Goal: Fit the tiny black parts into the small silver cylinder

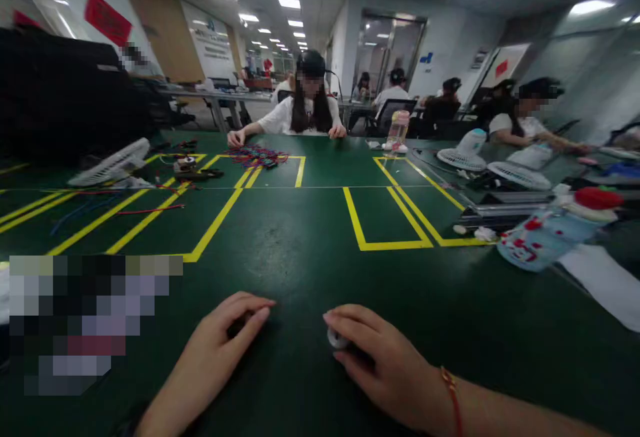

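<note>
My left hand [227, 333] rests palm down on the green table [310, 250], fingers curled together over something small and dark that I cannot make out. My right hand [380, 357] lies beside it, fingers closed around a small white round object [336, 338] that peeks out at the fingertips. A red string bracelet [453, 393] circles my right wrist. The two hands are a short gap apart near the table's front edge.
Yellow tape boxes [385, 220] mark the table. A person sits opposite with a pile of coloured wires [256, 155]. Small fans lie at the left [113, 165] and right [463, 155]. A patterned pouch [543, 237], white paper [603, 283] and a pink bottle [397, 131] stand to the right.
</note>
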`<act>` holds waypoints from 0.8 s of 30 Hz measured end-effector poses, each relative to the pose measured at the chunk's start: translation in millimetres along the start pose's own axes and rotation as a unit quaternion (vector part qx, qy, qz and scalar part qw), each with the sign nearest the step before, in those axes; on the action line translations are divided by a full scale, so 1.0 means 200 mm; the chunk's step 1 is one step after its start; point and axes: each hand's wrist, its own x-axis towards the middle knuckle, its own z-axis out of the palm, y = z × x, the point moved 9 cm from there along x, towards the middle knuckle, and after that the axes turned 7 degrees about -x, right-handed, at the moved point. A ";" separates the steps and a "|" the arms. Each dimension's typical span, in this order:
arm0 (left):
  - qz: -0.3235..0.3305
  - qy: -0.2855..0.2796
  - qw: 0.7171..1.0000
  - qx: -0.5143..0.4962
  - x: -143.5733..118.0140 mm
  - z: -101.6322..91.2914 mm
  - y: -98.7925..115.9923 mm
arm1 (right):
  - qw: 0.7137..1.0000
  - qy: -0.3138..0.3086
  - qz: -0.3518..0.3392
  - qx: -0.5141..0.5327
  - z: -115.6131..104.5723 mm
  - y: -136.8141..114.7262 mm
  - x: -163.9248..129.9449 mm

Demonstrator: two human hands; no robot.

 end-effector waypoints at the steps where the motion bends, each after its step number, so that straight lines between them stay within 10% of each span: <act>1: 0.020 0.000 1.000 -0.001 -0.01 0.03 0.07 | 0.999 0.017 0.031 0.026 0.01 0.05 -0.02; 10: 0.161 -0.056 0.985 -0.016 -0.02 0.29 0.54 | 0.986 0.027 0.115 0.120 0.05 0.16 -0.03; 15: 0.160 -0.022 0.986 -0.030 -0.01 0.24 0.47 | 0.993 0.044 0.103 0.034 -0.01 0.16 -0.06; 24: 0.124 -0.106 0.981 0.103 0.03 0.42 0.33 | 0.995 0.046 0.086 0.002 0.00 0.17 -0.06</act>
